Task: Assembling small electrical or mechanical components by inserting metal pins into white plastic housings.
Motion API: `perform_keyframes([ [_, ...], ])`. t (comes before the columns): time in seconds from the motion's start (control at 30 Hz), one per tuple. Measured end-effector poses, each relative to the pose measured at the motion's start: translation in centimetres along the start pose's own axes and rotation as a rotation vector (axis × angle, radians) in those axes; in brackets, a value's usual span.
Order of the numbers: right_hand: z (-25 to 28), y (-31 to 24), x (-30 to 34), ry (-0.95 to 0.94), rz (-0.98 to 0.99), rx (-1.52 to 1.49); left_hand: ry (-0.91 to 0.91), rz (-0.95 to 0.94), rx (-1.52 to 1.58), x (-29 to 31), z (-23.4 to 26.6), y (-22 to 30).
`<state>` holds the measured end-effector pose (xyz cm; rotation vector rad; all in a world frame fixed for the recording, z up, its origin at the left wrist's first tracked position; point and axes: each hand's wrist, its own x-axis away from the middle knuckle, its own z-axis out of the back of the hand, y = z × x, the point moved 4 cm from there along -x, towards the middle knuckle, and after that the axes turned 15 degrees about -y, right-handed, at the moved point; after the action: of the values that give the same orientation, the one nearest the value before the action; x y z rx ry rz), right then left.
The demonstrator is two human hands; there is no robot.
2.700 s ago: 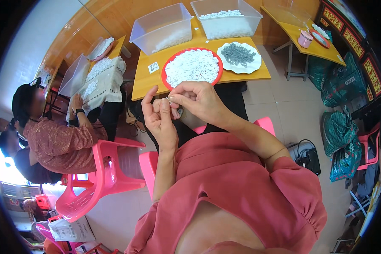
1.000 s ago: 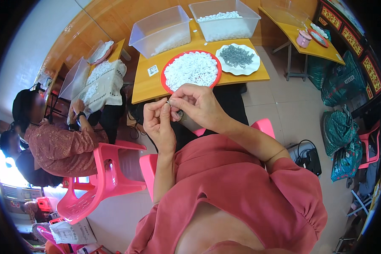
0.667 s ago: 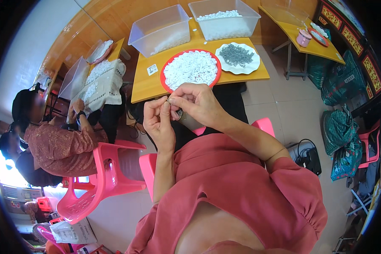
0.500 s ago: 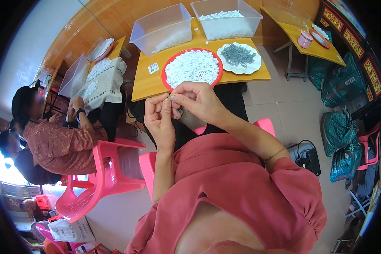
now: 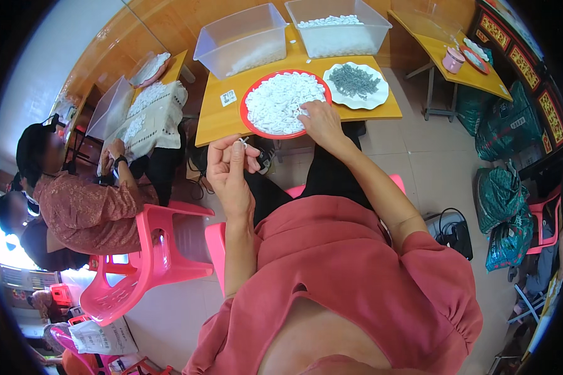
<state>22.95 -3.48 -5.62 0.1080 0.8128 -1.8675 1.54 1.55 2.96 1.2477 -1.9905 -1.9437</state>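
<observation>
My left hand (image 5: 230, 165) is raised in front of my lap, just short of the table's near edge. Its thumb and forefinger pinch a small white plastic piece (image 5: 243, 143). My right hand (image 5: 324, 127) is stretched over the right rim of a round red tray (image 5: 246, 122), its fingertips curled down among a heap of small white plastic pieces (image 5: 280, 100). Whatever lies between those fingertips is too small to make out. Beside the tray, a white scalloped plate (image 5: 376, 97) bears a pile of small dark grey parts (image 5: 355, 82).
Two clear plastic bins (image 5: 239, 44) with white pieces stand at the back of the yellow table (image 5: 207, 119). On the left a person (image 5: 87, 200) sits in a pink chair (image 5: 147, 250), working at another table. Green bags (image 5: 503, 194) lie on the floor at right.
My right hand has left my left hand and moved forward and right to the red tray. My left hand stays near its place, with the small white piece now showing in it.
</observation>
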Motion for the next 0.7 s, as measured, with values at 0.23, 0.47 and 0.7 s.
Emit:
perform_keyframes([
  [0.23,-1.07,1.08,0.28,-0.065,-0.008,0.049,-0.016,0.001,0.006,-0.02,0.01,-0.12],
  [0.47,-0.93,1.13,0.24,0.023,0.072,0.003,-0.016,0.005,0.017,0.08,-0.24,-0.28],
  [0.7,-0.84,0.96,-0.07,0.035,0.147,0.065,-0.020,-0.008,0.024,0.05,-0.27,-0.32],
])
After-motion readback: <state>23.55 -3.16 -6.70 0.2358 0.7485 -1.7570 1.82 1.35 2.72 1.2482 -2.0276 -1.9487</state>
